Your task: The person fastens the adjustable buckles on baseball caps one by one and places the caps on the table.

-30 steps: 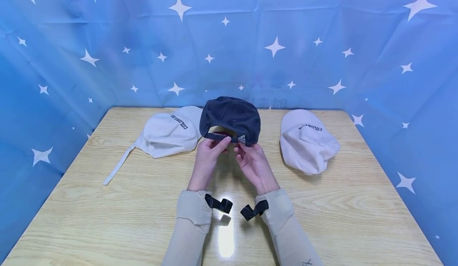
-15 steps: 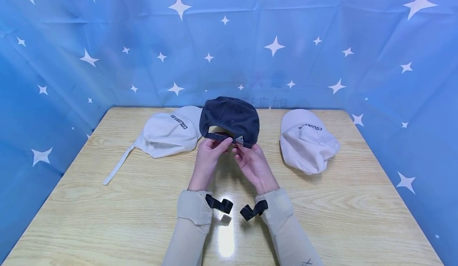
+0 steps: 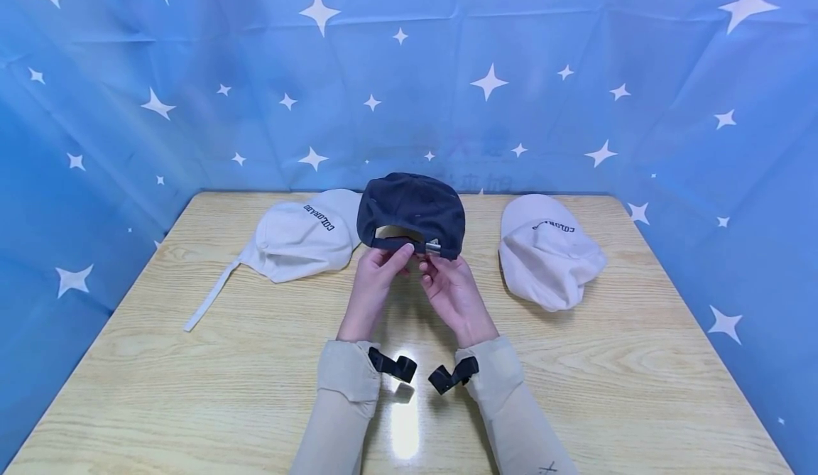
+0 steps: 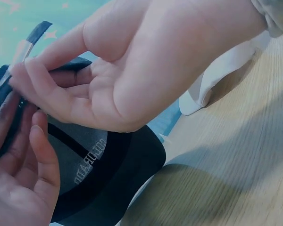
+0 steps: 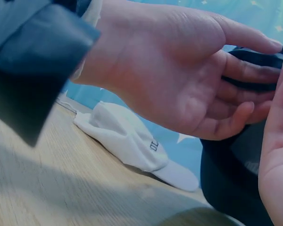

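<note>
Head view: bright, even light, apparently from overhead; pale wood-grain worktop (image 3: 255, 383) with a white glare streak on the near side of the navy fabric cap (image 3: 412, 201); soft shadow beneath that cap, its dark crown low in detail.

Left wrist view: cool teal cast; blue star-printed fabric backdrop (image 4: 9, 40) washed out above the cap; bare-handed right grip (image 4: 125, 77) blurred at the fingertips; broad soft shadow right of the cap.

Right wrist view: dimmer, bluish; black angular wrist-worn piece (image 5: 40, 70), far left of the cap, heavily out of focus.
</note>
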`<state>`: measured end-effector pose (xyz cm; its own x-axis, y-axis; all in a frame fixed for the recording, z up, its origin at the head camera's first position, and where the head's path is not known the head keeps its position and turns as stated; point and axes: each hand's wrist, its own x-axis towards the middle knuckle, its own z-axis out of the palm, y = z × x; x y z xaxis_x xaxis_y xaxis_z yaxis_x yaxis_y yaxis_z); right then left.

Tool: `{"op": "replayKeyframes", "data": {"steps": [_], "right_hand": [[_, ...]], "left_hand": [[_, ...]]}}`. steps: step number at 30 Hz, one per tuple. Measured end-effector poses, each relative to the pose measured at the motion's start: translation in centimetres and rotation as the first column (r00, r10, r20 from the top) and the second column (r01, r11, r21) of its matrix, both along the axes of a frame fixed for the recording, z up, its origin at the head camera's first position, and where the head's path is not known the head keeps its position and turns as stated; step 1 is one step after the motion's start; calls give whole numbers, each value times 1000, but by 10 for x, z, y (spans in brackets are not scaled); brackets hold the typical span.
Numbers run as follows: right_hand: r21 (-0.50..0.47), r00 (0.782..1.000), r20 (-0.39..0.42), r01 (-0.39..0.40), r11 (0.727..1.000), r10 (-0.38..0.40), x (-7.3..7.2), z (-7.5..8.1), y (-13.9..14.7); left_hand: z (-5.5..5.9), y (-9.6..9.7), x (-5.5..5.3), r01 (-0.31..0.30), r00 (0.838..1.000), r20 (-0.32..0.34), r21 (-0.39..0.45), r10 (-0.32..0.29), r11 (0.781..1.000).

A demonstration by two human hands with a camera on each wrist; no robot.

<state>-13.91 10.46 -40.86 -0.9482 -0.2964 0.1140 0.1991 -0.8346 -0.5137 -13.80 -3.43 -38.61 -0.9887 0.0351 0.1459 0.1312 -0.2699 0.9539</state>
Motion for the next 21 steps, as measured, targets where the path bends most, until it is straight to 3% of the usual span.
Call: {"op": "replayKeyframes", "data": {"steps": [10, 21], "right_hand": [[-35, 1000, -21, 2, 999, -3, -1, 0, 1], [-57, 1000, -31, -4, 998, 3, -1, 0, 1]], "left_hand": [[1, -3, 0, -32, 999, 6, 78, 31, 996], [1, -4, 0, -31, 999, -7, 80, 32, 996]]}}
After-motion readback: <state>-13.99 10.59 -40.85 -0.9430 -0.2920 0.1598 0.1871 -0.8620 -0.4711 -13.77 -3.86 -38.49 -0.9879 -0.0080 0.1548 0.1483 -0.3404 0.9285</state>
